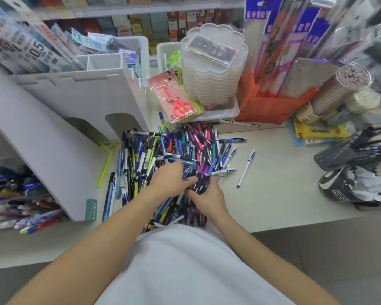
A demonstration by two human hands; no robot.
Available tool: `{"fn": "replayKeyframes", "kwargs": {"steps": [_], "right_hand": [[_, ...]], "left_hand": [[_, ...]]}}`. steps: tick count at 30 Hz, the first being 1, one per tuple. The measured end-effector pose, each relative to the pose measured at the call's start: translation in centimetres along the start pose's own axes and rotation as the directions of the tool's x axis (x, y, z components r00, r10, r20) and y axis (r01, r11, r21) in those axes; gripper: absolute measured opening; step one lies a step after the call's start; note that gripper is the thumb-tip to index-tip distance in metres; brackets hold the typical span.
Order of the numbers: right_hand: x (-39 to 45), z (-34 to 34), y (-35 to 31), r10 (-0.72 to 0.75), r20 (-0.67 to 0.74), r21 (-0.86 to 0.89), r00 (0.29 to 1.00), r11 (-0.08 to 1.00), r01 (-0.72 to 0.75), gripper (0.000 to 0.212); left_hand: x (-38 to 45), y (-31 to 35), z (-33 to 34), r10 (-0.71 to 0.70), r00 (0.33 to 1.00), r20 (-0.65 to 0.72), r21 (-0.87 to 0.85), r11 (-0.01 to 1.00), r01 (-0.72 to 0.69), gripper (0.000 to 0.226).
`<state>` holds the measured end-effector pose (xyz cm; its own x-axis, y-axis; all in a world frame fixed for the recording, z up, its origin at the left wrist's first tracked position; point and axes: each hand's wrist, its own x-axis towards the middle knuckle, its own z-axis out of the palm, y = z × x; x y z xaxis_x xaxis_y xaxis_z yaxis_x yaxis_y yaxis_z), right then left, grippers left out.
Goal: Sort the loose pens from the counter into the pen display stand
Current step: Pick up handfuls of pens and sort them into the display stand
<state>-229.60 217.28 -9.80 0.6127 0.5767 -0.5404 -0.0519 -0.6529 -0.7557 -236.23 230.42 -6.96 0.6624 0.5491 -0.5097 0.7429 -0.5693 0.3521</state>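
**Both hands in the pen heap, gathering a bunch**

I'm looking down at the pile of loose pens (pixel 176 159), spread across the counter (pixel 279 183) dead centre and running up toward twelve o'clock. My left hand (pixel 169 181) sits on the near part of the heap with fingers curled over a few dark barrels; my right hand (pixel 208 198), at about four o'clock from it, has its fingers bent round a small bunch of dark pens. The two hands nearly touch, pinching that same cluster between them.

How they'll handle, by my judgement: light, stiff, smooth plastic barrels, likely to roll and slide off one another. I'd take each by mid-barrel, or scoop several lying parallel, since crossed ones will snag by their clips.

Counting: the heap is far too many and too tangled for me to number, well into the dozens. One white pen (pixel 246 167) lies apart at three o'clock, one yellow-green pen (pixel 106 164) apart at nine o'clock.

The pen display stand (pixel 59 133), one white cardboard unit, rises at ten o'clock, its tiers at eight o'clock already holding pens.
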Motion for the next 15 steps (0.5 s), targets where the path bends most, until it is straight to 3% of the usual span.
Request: {"fn": "replayKeyframes", "kwargs": {"steps": [4,7,10,12,15], "right_hand": [[0.2,0.4,-1.1,-0.07,0.108,0.061,0.992,0.996,0.064,0.04],[0.4,0.7,-2.6,-0.084,0.191,0.132,0.978,0.989,0.06,0.05],[0.6,0.5,-4.2,-0.143,0.265,0.239,0.954,0.968,0.079,0.061],[1.0,0.6,-4.9,-0.166,0.287,0.284,0.943,0.955,0.082,0.06],[1.3,1.0,-5.9,-0.141,0.267,0.344,0.953,0.938,0.043,0.057]], "left_hand": [[0.0,-1.0,-1.0,-0.016,0.998,0.068,-0.117,0.993,0.024,0.051],[-0.1,-1.7,-2.2,-0.016,0.996,0.091,-0.338,0.94,0.046,0.061],[-0.4,-2.0,-3.9,-0.04,0.999,0.003,-0.429,0.903,0.037,0.056],[-0.5,-2.1,-4.7,-0.032,0.993,-0.11,-0.382,0.924,-0.013,0.053],[-0.3,-2.1,-5.5,-0.071,0.967,-0.246,-0.325,0.946,-0.014,0.065]]}}
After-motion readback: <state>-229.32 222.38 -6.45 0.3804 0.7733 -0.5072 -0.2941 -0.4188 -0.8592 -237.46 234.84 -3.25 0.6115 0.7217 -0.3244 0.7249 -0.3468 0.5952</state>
